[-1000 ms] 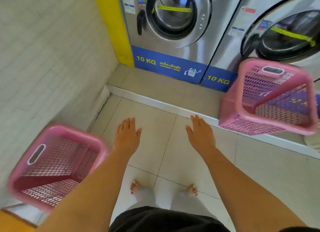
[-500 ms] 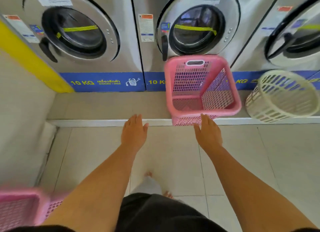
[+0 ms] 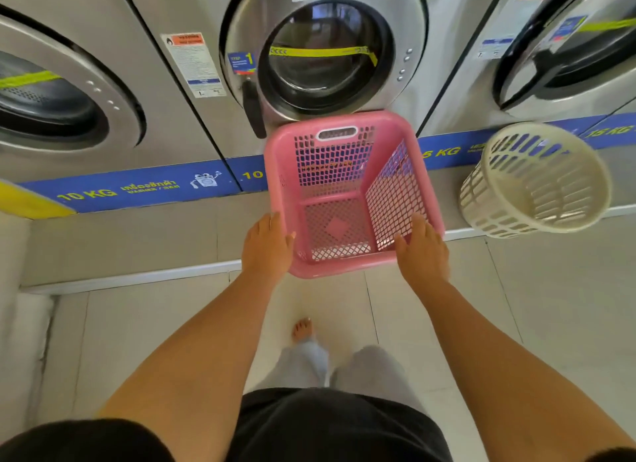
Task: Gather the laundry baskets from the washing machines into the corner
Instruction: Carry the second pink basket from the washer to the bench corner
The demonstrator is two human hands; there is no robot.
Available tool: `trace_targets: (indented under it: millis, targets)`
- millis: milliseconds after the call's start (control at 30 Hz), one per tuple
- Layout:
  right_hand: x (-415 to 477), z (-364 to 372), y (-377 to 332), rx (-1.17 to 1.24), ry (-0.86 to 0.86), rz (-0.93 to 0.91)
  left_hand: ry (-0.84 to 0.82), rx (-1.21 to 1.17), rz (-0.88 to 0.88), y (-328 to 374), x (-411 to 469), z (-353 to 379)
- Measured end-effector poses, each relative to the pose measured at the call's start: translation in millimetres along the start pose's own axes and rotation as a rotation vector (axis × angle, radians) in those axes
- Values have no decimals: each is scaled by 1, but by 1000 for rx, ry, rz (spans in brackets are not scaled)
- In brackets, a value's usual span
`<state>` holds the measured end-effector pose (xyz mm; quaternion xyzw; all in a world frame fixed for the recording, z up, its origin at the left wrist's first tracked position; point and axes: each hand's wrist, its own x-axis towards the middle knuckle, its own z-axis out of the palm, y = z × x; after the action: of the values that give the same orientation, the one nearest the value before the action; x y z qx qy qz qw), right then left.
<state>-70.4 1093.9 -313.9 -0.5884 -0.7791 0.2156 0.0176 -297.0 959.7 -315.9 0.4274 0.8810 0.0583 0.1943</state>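
Pink square mesh plastic basket (image 3: 347, 193) on ledge, below middle washing machine (image 3: 330, 58); left hand (image 3: 266, 250) and right hand (image 3: 421, 251) against near rim, fingers released, spread. Cream round slotted basket (image 3: 537, 179) just beside.

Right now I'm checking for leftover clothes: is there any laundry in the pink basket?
No, the pink basket is empty; its mesh bottom shows bare between the two hands at its rim.

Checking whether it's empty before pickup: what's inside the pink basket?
The pink basket looks empty: only its own mesh floor and walls show. The left hand and right hand at its near corners hide small bits of the rim, not the interior.
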Motion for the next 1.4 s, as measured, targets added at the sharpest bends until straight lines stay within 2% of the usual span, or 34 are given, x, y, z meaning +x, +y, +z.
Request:
trace_targets:
  millis: [233, 533, 767, 967, 1167, 1400]
  targets:
    - [78, 5, 17, -57, -67, -22, -20, -31, -139, 23, 48, 14]
    - [189, 8, 51, -107, -152, -141, 27, -166, -468, 51, 109, 44]
    - [241, 30, 72, -131, -214, -151, 50, -142, -584, 45, 136, 68]
    - [247, 50, 84, -106, -276, -224, 0, -193, -616, 31, 144, 89]
    - [245, 66, 92, -26, -168, -224, 23, -144, -563, 16, 140, 105]
    - [244, 66, 91, -31, -142, -202, 51, -128, -562, 14, 136, 104]
